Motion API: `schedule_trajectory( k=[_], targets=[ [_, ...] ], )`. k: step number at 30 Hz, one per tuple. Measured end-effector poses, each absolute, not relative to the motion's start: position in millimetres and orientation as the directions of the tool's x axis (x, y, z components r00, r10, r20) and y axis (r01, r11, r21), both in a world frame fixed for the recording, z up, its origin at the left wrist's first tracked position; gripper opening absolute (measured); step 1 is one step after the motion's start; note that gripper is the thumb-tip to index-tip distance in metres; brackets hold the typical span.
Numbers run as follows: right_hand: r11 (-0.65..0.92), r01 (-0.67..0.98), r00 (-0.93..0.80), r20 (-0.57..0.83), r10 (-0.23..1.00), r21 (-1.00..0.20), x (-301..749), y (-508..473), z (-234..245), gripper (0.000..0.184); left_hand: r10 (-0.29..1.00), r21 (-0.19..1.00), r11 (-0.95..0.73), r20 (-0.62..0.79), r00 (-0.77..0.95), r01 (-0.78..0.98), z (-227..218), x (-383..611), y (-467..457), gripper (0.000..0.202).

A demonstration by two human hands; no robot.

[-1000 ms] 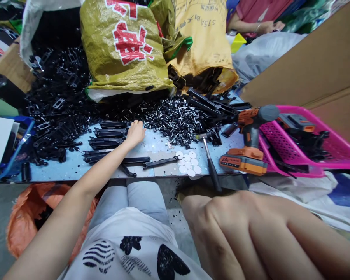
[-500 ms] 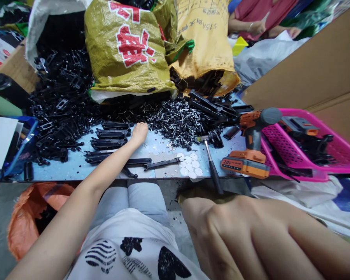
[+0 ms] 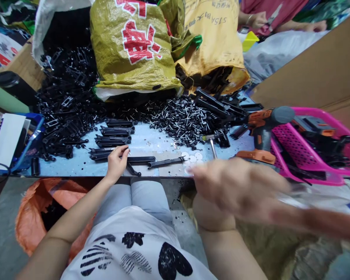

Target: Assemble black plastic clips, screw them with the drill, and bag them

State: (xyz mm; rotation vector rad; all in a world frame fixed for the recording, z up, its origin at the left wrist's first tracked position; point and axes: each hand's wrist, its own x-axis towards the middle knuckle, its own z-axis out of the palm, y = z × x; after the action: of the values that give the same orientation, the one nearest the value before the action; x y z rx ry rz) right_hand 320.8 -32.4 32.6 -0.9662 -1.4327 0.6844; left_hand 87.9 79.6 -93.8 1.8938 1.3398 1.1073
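My left hand [image 3: 118,164] is over the front edge of the blue table, its thumb and fingertips pinched on a small metal pin, of which only a pale tip shows. Just beside it lie long black plastic parts [image 3: 141,159], and another forked black part [image 3: 166,162] points toward several white discs [image 3: 198,156]. My right hand [image 3: 230,186] is raised close to the camera and smeared by motion, so its fingers cannot be read. It hides the lower part of a hammer [image 3: 212,149] and some of the discs.
Black-headed metal pins [image 3: 181,120] lie heaped mid-table, below a yellow-green sack [image 3: 128,46]. Black parts [image 3: 67,101] pile up at left. An orange-grey cordless drill [image 3: 261,128] stands beside pink baskets [image 3: 312,112]. Below the table sits an orange sack [image 3: 32,217]. A co-worker's hands [image 3: 258,19] show behind.
My left hand has come back from the pin heap toward the table's front edge, beside the long black parts. My right hand has swung up and forward, now covering the hammer's handle. The view has shifted slightly.
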Motion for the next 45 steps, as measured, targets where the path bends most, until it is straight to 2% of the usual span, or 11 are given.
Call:
schedule_trajectory(
  k=[3, 7, 10, 13, 20, 24, 27, 38, 40, 42, 45],
  targets=[
    [0.417, 0.401, 0.122, 0.499, 0.858, -0.816, 338, 28, 2, 0.033, 0.968, 0.885, -0.249, 0.240, 0.073, 0.394, -112, 74, 69, 0.026],
    [0.095, 0.914, 0.025, 0.289, 0.957, -0.395, 371, 89, -72, 0.018, 0.968, 0.892, -0.232, 0.251, 0.003, 0.389, -121, 65, 65, 0.025],
    [0.058, 0.987, -0.038, 0.129, 0.991, -0.151, 391, 100, -108, 0.023, 0.950, 0.844, -0.269, 0.311, -0.014, 0.465, -119, 63, 62, 0.023],
    [0.111, 0.993, -0.106, 0.092, 0.990, -0.045, 397, 99, -119, 0.021, 0.901, 0.732, -0.391, 0.428, 0.069, 0.558, -117, 65, 58, 0.021],
    [0.141, 0.987, -0.149, 0.116, 0.982, 0.073, 392, 115, -120, 0.017, 0.701, 0.230, -0.642, 0.563, 0.438, 0.731, -130, 60, 57, 0.024],
    [0.153, 0.988, -0.153, 0.170, 0.973, 0.014, 389, 120, -113, 0.022, 0.672, 0.154, -0.683, 0.515, 0.533, 0.713, -135, 51, 65, 0.027],
    [0.187, 0.982, -0.174, 0.219, 0.960, -0.041, 387, 120, -105, 0.021, 0.690, 0.213, -0.680, 0.512, 0.512, 0.702, -137, 52, 69, 0.028],
    [0.235, 0.969, -0.237, 0.011, 0.972, 0.073, 365, 138, -100, 0.019, 0.757, 0.455, -0.591, 0.598, 0.263, 0.666, -150, 60, 48, 0.018],
    [0.194, 0.980, -0.190, 0.091, 0.978, -0.042, 363, 129, -89, 0.015, 0.757, 0.462, -0.588, 0.603, 0.251, 0.663, -152, 60, 47, 0.019],
    [0.166, 0.922, -0.104, 0.187, 0.977, -0.351, 360, 112, -79, 0.019, 0.753, 0.460, -0.590, 0.610, 0.247, 0.664, -154, 61, 47, 0.019],
    [0.173, 0.612, -0.078, 0.159, 0.984, -0.772, 348, 76, -76, 0.026, 0.757, 0.459, -0.589, 0.603, 0.254, 0.665, -154, 61, 48, 0.019]
  ],
)
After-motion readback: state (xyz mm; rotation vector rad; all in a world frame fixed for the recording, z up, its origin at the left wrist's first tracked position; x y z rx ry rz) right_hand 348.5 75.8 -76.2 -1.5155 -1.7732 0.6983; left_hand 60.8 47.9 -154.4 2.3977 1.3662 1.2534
